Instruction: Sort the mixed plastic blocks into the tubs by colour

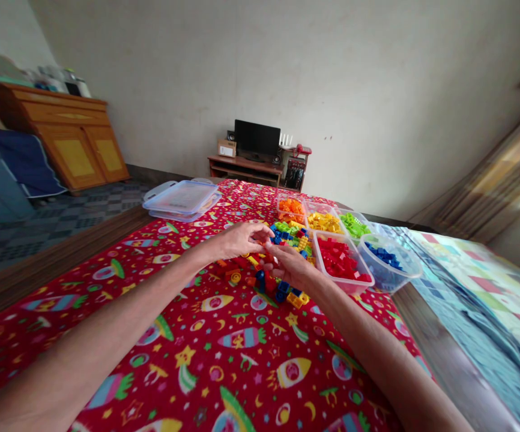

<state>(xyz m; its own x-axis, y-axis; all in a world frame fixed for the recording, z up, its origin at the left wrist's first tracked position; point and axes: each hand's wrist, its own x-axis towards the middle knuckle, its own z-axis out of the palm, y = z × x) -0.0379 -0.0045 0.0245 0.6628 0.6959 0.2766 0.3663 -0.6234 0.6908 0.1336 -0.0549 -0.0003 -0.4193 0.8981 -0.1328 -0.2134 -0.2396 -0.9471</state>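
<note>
Pointing inward, left hand (239, 240) beside right hand (292, 266)

Lids (181, 198) left, 5 tubs (350, 286) right — bricks (302, 243) between

Pale wall (161, 72) behind wooden cabinet (73, 135)

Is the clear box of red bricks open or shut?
Open: nothing covers the rim of the clear box, and the red bricks inside lie exposed.
</note>
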